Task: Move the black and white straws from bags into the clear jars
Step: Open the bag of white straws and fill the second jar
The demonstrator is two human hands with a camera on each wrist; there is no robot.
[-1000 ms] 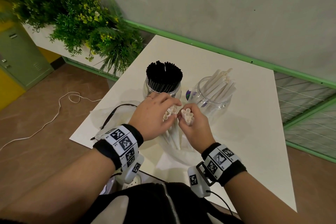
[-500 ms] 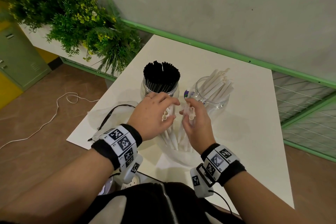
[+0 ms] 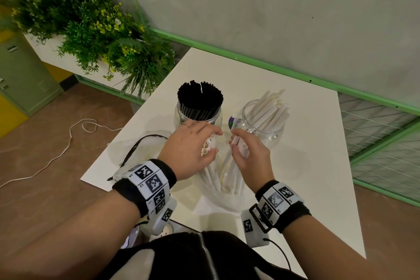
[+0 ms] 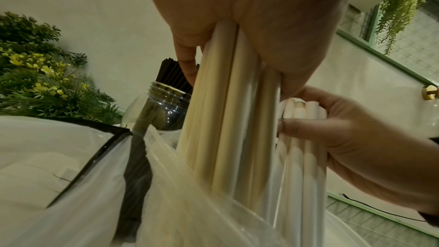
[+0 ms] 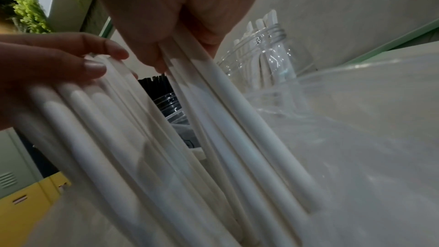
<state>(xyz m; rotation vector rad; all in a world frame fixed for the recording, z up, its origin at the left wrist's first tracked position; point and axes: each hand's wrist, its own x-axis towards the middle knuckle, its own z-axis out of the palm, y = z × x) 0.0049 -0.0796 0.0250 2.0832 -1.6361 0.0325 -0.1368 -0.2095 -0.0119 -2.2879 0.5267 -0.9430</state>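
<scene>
Both hands are down at the clear plastic bag (image 3: 227, 200) near the front edge of the white bench (image 3: 306, 154), each with its own clutch of white straws. The left hand (image 3: 191, 150) has its fingers and thumb curled round a bundle of white straws (image 3: 208, 150) that stands nearly upright, open ends showing beside the thumb, lower ends still inside the bag. From the left wrist view the same bundle (image 4: 228, 119) runs down out of the palm into the plastic. The right hand (image 3: 250, 157) pinches a smaller bunch of white straws (image 3: 241, 145) just beside it, the two bundles close but not touching; their lower ends also sit in the bag, as the right wrist view (image 5: 237, 119) shows.

Just behind the hands stand two clear jars. The left jar (image 3: 198, 116) is packed with black straws (image 3: 200, 95), upright. The right jar (image 3: 263, 125) holds white straws (image 3: 270, 109) leaning away to the right. A second, limp bag with a black drawstring (image 3: 138, 145) lies flat on the bench to the left. Green plants (image 3: 91, 29) fill a planter beyond the bench's left corner, and a white cable (image 3: 68, 143) trails across the floor.
</scene>
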